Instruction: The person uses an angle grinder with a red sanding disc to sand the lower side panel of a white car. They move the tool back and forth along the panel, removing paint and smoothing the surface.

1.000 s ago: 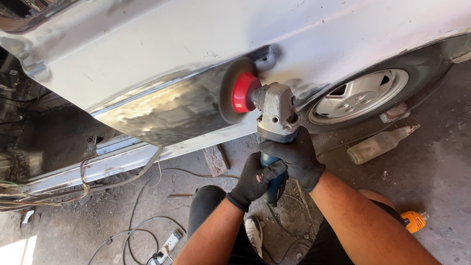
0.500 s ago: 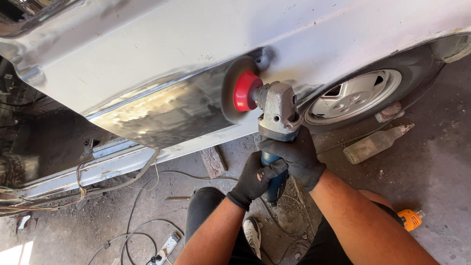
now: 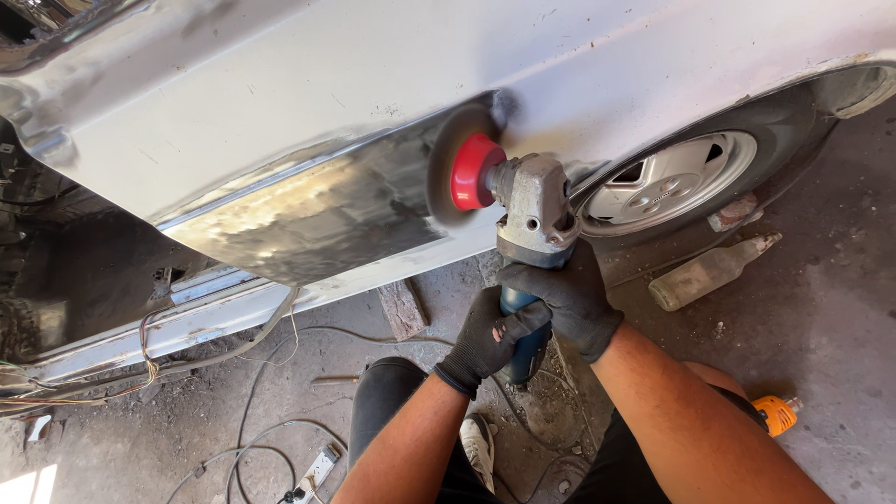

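Grinder flat on the car panel, both hands on it

Our grinder [image 3: 532, 219] runs up-left from us, red disc [image 3: 471, 173] against the bare patch of panel [image 3: 308, 219]. Right hand [image 3: 565, 294] grips nearest the head, left hand [image 3: 490, 336] clenches the handle.

Black gloves [image 3: 560, 299]; red-hubbed grey grinder [image 3: 523, 201]; white car panel [image 3: 392, 84]; orange tool [image 3: 775, 413].

A car-body workshop: stripped car panel [image 3: 308, 219], wheel [image 3: 667, 182], dusty concrete floor [image 3: 821, 308].
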